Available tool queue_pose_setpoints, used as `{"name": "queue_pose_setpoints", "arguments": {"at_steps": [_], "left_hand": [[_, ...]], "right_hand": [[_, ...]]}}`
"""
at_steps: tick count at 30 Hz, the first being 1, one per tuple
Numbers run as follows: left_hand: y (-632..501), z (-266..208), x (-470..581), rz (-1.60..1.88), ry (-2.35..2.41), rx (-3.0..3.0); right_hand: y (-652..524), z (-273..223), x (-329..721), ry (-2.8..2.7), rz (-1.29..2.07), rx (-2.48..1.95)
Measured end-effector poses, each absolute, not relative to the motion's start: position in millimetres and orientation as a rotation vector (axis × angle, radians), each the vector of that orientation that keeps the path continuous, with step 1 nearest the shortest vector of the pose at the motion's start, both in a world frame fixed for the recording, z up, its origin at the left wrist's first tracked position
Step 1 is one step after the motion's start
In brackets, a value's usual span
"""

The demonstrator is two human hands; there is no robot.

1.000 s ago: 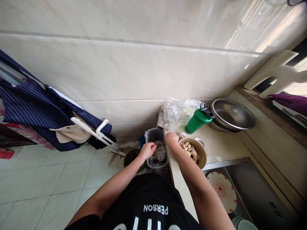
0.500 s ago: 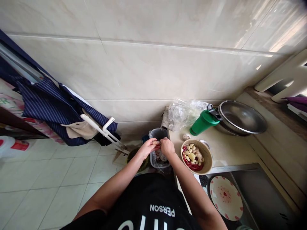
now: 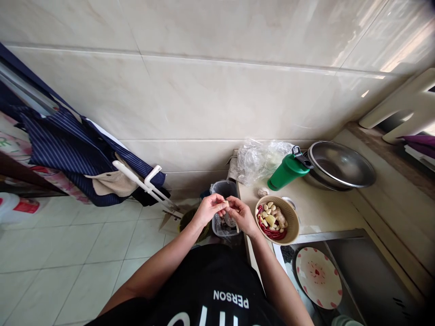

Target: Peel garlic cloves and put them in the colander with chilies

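Observation:
Over a lined waste bin [image 3: 225, 234], my left hand [image 3: 209, 210] and my right hand [image 3: 242, 214] meet fingertip to fingertip. Between them is a small pale garlic clove [image 3: 226, 203], partly covered by the fingers and pinched from both sides. To the right, on the counter, a beige basket [image 3: 292, 226] holds peeled garlic cloves [image 3: 268, 209], a piece of ginger [image 3: 280, 219] and dried red chilies [image 3: 276, 234]. A garlic bulb [image 3: 263, 192] lies just behind the basket.
Behind the basket stand a green shaker bottle [image 3: 287, 173], crumpled clear plastic bags [image 3: 254, 158] and metal bowls [image 3: 341, 165]. A spotted plate [image 3: 318, 290] lies in the sink [image 3: 370, 267] at lower right. Striped cloth [image 3: 68, 149] and a white rail [image 3: 136, 179] are at left.
My right hand has shifted slightly right and its fingers have opened out from a tighter curl. The clove now shows between the fingertips of both hands. The view has moved a little.

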State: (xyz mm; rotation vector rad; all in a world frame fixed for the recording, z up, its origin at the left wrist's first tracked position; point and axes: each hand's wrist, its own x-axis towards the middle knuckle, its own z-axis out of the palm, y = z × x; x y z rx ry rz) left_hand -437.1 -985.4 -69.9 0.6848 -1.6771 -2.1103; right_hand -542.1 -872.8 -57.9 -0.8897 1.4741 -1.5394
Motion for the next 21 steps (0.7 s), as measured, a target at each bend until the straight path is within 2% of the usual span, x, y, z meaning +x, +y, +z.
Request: {"name": "queue_pose_setpoints", "arguments": {"at_steps": [6,10,13,18,21], "left_hand": [[-976,-52,-436,-1.825,-1.933,0.648],[-972,-45,-435,-1.501,-2.151,0.564],[-970,-40,-434,-1.4,-2.226,0.505],[-960,-33,-433,-1.596,-2.21,0.361],[-958,-38,-438,-1.784,-2.054,0.351]], "right_hand": [[-871,-46,-536,1.552,-1.645,-0.872],[-867,-48,-533,1.589,-1.607,-0.98],[-866,-48,-530,1.572,-1.602,-0.95],[-869,-50,-528,1.417,-1.742,-0.58],[-869,-50,-531,1.363,-1.775,-0.519]]}}
